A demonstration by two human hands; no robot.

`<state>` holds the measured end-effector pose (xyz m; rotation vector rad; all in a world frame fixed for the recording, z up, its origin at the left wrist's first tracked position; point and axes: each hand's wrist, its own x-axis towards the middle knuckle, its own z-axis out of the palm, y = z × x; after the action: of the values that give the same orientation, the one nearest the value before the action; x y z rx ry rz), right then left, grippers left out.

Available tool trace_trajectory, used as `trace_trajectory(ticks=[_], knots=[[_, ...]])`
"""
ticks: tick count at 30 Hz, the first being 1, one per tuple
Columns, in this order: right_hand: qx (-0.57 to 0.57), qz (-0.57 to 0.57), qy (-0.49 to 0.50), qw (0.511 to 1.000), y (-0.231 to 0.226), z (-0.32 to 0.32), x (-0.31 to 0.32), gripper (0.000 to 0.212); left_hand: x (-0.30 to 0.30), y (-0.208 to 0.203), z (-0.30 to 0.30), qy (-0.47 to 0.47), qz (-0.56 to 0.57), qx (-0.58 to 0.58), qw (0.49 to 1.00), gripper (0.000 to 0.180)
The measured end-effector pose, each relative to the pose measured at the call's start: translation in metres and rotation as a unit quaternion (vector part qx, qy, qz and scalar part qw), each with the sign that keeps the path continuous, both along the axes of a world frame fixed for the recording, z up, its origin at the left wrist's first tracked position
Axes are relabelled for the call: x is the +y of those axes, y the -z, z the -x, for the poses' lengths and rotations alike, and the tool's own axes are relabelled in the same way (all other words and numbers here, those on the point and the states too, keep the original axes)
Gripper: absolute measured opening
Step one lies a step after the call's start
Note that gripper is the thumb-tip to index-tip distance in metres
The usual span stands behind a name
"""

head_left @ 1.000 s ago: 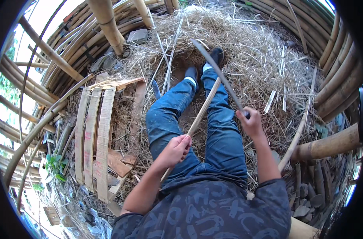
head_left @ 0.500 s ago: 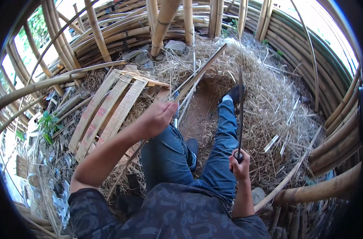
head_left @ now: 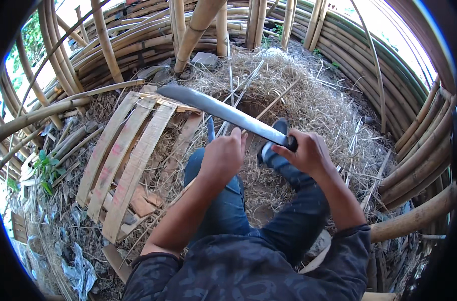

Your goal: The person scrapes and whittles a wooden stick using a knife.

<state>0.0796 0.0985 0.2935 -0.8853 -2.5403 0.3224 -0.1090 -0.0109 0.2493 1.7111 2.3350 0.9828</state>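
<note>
Cannot see most of the knife handle inside the right hand, nor follow the thin strip behind blade and left hand; cannot identify scraps beyond the slatted frame's left edge.

In the right hand, a long silver-grey metal blade, black-handled; in the left hand, a thin tan stick; below, blue denim trousers, grey-patterned black shirt.

Stacked bamboo poles are curving beyond a heap of shavings, suggesting a rough open-air bamboo workshop.
</note>
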Motion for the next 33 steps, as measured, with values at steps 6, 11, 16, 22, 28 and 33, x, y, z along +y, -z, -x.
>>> trace_trajectory(ticks=[6,11,16,22,28,33], knots=[[-0.178,-0.061,-0.042,0.981,0.012,0.038,0.075,0.075,0.016,0.025,0.006,-0.037,0.025,-0.028,0.999,0.031],[-0.068,0.081,0.057,0.993,0.047,0.048,0.153,0.071,0.025,0.033,0.026,-0.072,0.072,-0.012,0.995,0.031],[-0.095,0.132,-0.039,0.986,0.054,0.068,0.124,0.065,0.048,0.035,0.029,-0.079,0.071,-0.026,0.994,0.030],[-0.126,0.166,-0.066,0.976,0.089,0.083,0.152,0.077,0.063,0.047,0.029,-0.100,0.107,-0.010,0.989,0.030],[-0.099,0.280,0.023,0.955,0.088,0.056,0.159,0.071,0.069,0.049,0.023,-0.088,0.146,0.007,0.985,0.032],[-0.127,0.158,-0.099,0.974,0.078,0.068,0.125,0.070,0.067,0.046,0.016,-0.063,0.088,-0.003,0.994,0.033]])
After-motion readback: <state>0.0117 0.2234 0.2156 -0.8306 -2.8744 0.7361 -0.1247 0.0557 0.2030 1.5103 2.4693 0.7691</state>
